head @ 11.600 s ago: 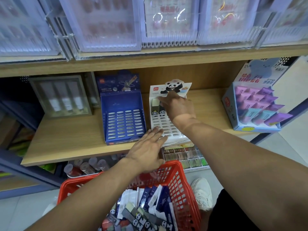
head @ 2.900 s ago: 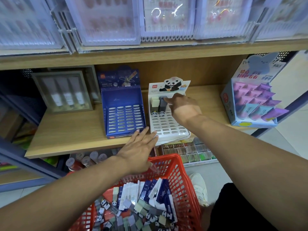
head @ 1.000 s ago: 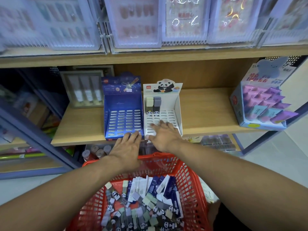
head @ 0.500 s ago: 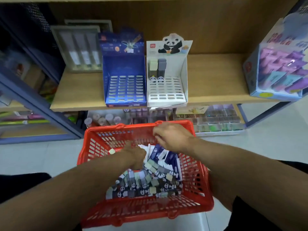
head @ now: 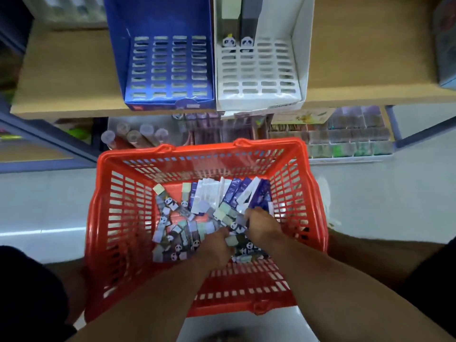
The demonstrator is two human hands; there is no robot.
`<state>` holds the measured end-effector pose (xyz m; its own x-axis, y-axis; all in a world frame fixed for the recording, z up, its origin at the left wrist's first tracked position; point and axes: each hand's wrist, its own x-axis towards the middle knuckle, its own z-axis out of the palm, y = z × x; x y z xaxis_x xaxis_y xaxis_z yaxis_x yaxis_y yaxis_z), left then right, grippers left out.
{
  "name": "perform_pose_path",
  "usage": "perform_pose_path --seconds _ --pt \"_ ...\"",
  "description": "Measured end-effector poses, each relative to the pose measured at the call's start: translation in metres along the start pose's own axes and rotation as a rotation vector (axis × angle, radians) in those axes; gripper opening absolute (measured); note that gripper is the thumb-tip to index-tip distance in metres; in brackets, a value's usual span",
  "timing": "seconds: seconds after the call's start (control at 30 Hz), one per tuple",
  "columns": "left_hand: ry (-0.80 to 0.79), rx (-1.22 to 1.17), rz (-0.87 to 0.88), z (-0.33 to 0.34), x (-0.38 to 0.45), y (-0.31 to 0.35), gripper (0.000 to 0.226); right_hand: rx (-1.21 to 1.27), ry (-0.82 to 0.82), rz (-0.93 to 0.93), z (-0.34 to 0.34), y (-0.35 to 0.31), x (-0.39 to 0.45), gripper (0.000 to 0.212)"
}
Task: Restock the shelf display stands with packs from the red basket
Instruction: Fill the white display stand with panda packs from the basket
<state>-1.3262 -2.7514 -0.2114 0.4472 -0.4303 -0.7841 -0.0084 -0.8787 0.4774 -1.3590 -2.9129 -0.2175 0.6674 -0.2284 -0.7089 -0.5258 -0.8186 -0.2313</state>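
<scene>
Head view: the red basket [head: 118,218], slatted plastic, sits at 6 o'clock and holds small panda-printed packs [head: 177,233] at its left and taller blue and white packs [head: 237,193] toward 1 o'clock. The left hand [head: 214,245] and right hand [head: 262,227] dig among them; their grip cannot be told. At 12 o'clock on the shelf [head: 370,58] stand the blue stand [head: 167,70] and, to its right, the white stand [head: 261,70].

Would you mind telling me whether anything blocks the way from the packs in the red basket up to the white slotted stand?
Nothing visible does. Both the left hand and right hand are already among the small panda-print packs in the red plastic basket; the white slotted cardboard stand sits open above, with two packs at its back left.
</scene>
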Motion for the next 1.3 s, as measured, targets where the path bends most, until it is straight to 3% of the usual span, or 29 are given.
perform_pose_path --seconds 0.13,0.27,0.37,0.43,0.6,0.7,0.87,1.03,1.13,1.3 --pt "0.121 -0.160 -0.130 0.009 0.017 0.001 0.011 0.008 0.083 0.048 0.008 0.004 0.003 0.043" --pt "0.147 -0.466 -0.356 0.008 0.018 0.005 0.016 -0.036 0.089 0.104 0.003 0.002 0.012 0.032" --pt "0.215 -0.598 -0.383 -0.005 0.013 0.006 0.010 -0.041 0.099 0.101 -0.005 -0.002 0.016 0.022" --pt "0.262 -0.633 -0.399 -0.019 0.009 0.004 0.029 -0.046 0.107 0.088 -0.014 -0.006 0.014 0.016" --pt "0.353 -0.857 -0.294 -0.069 -0.017 0.020 0.043 0.009 0.193 -0.081 -0.054 -0.022 -0.007 0.014" --pt "0.293 -0.944 -0.137 -0.096 -0.031 0.035 0.022 0.032 0.143 -0.207 -0.095 -0.036 -0.023 0.015" --pt "0.225 -0.814 0.003 -0.139 -0.069 0.072 0.014 -0.112 -0.024 -0.320 -0.178 -0.063 -0.064 0.013" --pt "0.150 -0.689 0.154 -0.184 -0.116 0.114 0.006 -0.018 0.013 -0.350 -0.259 -0.080 -0.120 0.021" --pt "0.128 -0.644 0.239 -0.213 -0.147 0.141 0.001 0.089 0.133 -0.385 -0.302 -0.080 -0.142 0.021" --pt "0.101 -0.636 0.353 -0.249 -0.173 0.170 0.004 0.303 0.492 -0.417 -0.336 -0.059 -0.147 0.027"
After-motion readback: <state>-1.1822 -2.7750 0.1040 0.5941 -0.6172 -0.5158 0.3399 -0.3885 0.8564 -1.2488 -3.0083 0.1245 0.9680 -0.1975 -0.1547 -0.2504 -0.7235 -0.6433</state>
